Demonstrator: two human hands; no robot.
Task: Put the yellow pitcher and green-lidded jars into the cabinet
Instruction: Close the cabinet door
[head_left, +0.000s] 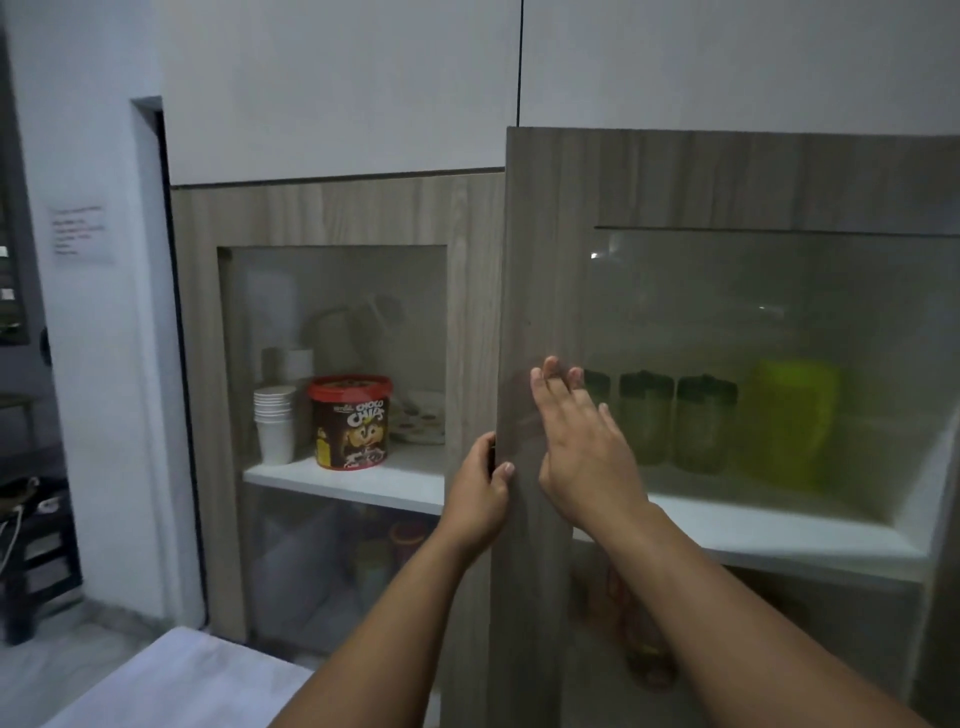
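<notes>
The yellow pitcher (795, 421) stands on the white shelf (779, 535) inside the right cabinet bay, seen through the glass of the wooden door (550, 260). To its left stand three green-lidded jars (701, 421) in a row. The door is swung partway across the bay. My left hand (480, 493) grips the door's left edge at shelf height. My right hand (582, 447) lies flat with fingers spread against the door's wooden frame, beside the glass.
The left bay holds a red-lidded Choco Chips tub (350, 421), stacked paper cups (275, 421) and plates behind. Lower shelves hold blurred containers. A white table corner (182, 680) sits at the bottom left. A dark doorway gap (171, 312) runs along the cabinet's left side.
</notes>
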